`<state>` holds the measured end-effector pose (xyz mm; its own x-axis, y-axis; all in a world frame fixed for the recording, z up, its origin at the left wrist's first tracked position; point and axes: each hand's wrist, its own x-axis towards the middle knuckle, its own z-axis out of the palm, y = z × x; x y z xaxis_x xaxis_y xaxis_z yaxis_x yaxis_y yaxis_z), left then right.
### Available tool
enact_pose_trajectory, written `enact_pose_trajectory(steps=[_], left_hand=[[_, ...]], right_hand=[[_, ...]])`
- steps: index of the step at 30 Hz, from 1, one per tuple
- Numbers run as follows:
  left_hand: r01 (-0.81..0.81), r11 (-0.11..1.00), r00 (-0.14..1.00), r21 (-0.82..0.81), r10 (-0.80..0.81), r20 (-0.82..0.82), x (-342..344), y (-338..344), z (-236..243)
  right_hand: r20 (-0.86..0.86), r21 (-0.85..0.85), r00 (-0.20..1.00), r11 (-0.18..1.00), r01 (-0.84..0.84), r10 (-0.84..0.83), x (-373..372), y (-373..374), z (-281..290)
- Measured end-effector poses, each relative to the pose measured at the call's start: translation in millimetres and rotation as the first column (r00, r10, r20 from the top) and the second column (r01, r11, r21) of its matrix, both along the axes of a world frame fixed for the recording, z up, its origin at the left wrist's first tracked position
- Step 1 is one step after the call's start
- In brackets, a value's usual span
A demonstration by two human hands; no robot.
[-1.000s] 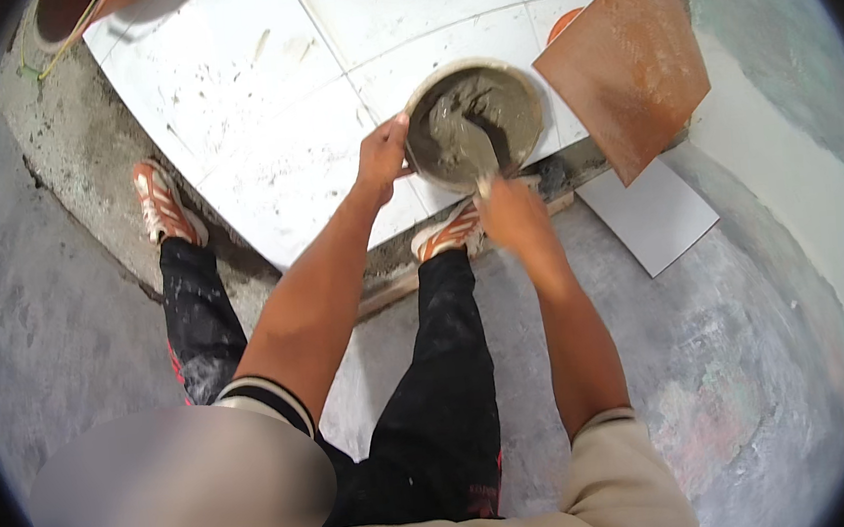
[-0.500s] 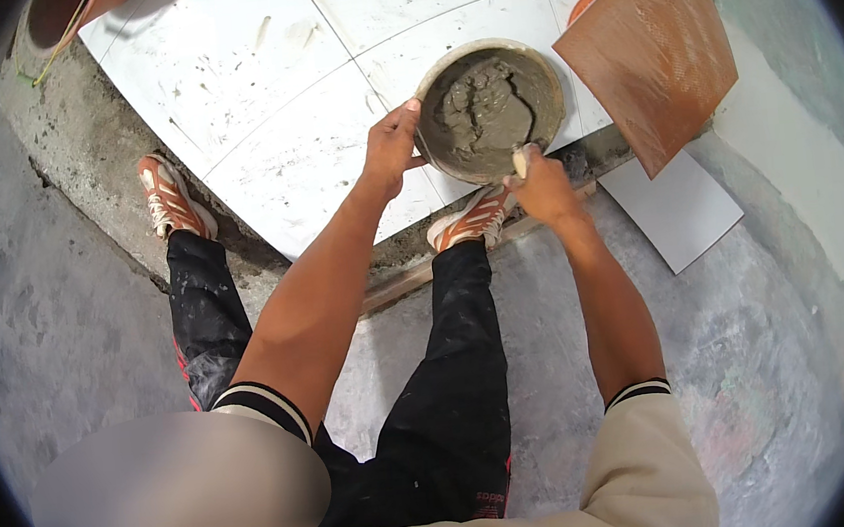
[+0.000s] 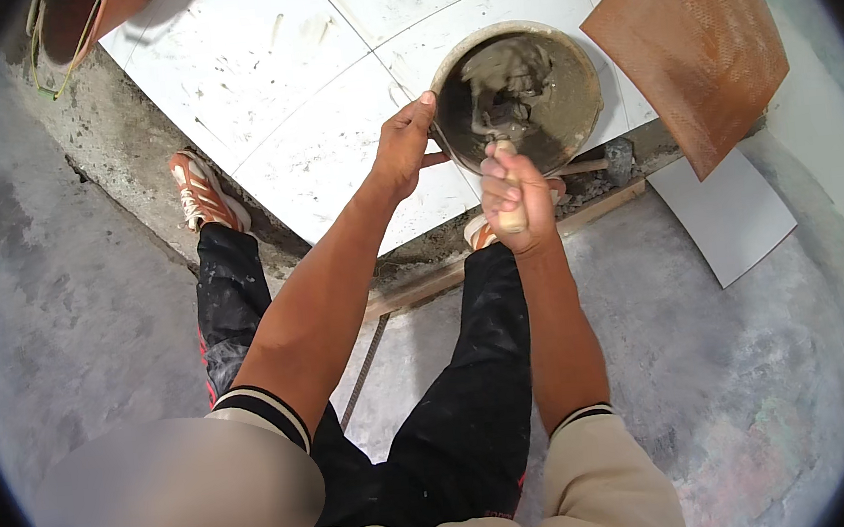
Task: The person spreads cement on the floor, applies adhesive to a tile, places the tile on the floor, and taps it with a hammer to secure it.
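Observation:
My left hand (image 3: 405, 148) grips the left side of a round bowl (image 3: 581, 64) with its thumb on the rim. Grey wet mortar (image 3: 515, 70) sits inside. My right hand (image 3: 521, 195) is closed around the wooden handle (image 3: 510, 218) of a trowel at the bowl's near edge; its working end is down in the mortar, largely hidden. The bowl rests on white tiles (image 3: 257, 97) near their front edge. A brown tile (image 3: 683, 30) lies just right of it. A hammer (image 3: 620, 160) lies partly hidden beside the bowl, below the tiles' edge.
A light grey tile (image 3: 724, 217) lies on the concrete floor (image 3: 108, 341) by the right wall (image 3: 812, 129). A wooden batten (image 3: 598, 205) runs along the step. An orange bucket-like container (image 3: 124, 8) with cord is at the back left. A metal strip (image 3: 366, 369) lies between my legs.
My right hand has turned, so the trowel handle now points down toward me, and the mortar's surface has changed shape. The whole scene sits further right in the picture.

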<state>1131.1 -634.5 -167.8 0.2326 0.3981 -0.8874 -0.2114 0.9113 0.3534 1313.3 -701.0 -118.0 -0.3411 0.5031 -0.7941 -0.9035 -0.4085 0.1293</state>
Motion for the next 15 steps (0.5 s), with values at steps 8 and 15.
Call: enact_pose_trajectory(steps=[8, 15], left_hand=[[0.009, 1.0, 1.0, 0.022, -0.008, -0.006, 1, 4, 8], [-0.052, 0.999, 0.999, 0.004, 0.052, -0.011, -3, -2, -10]], right_hand=[[-0.272, -0.039, 0.869, 0.907, 0.419, -0.413, 30, -39, 50], [0.476, -0.411, 0.565, 0.739, -0.534, 0.674, 54, -12, 153]])
